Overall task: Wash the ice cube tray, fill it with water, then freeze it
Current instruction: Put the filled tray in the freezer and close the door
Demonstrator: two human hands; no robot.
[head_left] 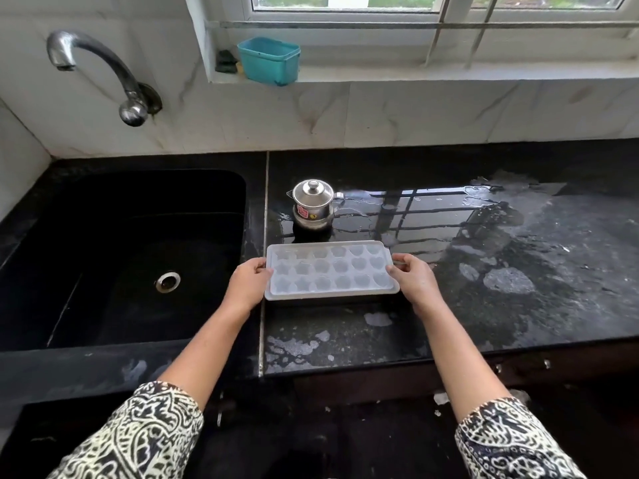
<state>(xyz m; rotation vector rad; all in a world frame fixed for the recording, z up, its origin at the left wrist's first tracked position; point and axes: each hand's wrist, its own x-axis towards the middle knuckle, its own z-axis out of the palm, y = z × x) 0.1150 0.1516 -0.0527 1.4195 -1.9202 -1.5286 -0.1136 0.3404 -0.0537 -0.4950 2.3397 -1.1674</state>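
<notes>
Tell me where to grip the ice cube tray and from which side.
Grip the ice cube tray by its two short ends, one hand from each side, thumbs on top. It is wide and level, so end grips should steady it; the left hand and right hand hold it so.

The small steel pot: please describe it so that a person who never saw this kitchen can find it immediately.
Start at the black sink and move right onto the wet black counter. Just behind the white ice cube tray, toward the wall, stands the small steel pot. It is the only shiny metal thing on the counter, with a knobbed lid and a red sticker.
</notes>
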